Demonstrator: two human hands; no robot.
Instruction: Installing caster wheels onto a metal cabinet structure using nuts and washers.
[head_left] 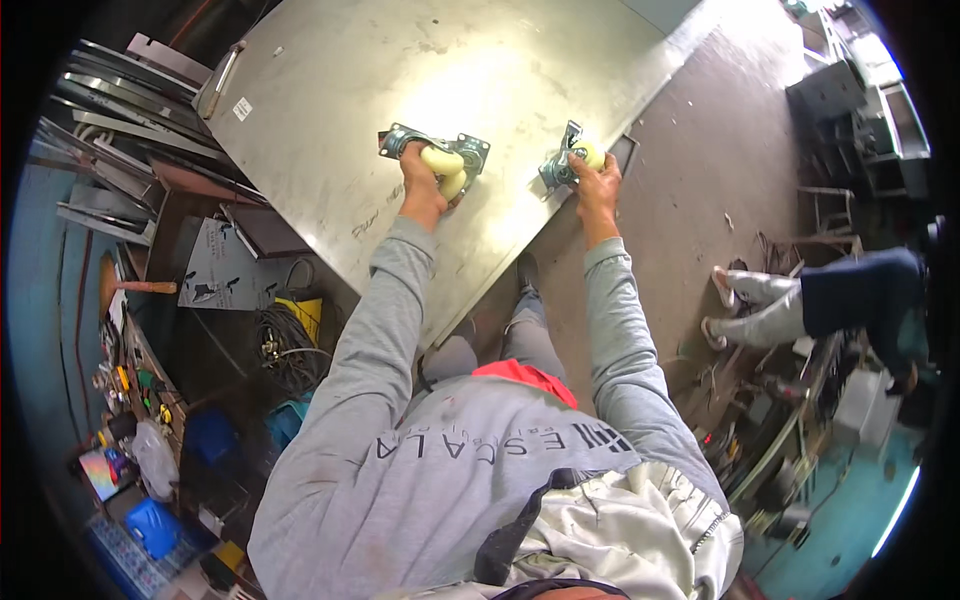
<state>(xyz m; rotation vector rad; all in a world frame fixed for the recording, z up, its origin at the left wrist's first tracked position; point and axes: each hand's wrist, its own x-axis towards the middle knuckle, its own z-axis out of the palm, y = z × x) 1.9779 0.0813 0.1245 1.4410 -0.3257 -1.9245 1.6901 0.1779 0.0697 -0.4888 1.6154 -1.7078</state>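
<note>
Over the metal sheet table top (330, 110), my left hand (421, 190) is closed around a pair of swivel casters. One caster's metal mounting plate (400, 137) shows by the fingers; the other plate (473, 153) faces right, and cream wheels (447, 162) lie between them. My right hand (598, 186) grips another swivel caster near the table's right edge. Its cream wheel (590, 150) is up by the fingers, while its metal bracket (560, 168) points left. Whether a second caster is in that hand, I cannot tell.
Long metal profiles (150, 115) are stacked left of the table. A coiled cable (285, 345) hangs by a yellow container (303, 318). On the right, across the concrete floor (680, 190), another person (800, 300) stands near a cluttered bench. A hammer-like tool (225, 75) lies on the table's far-left edge.
</note>
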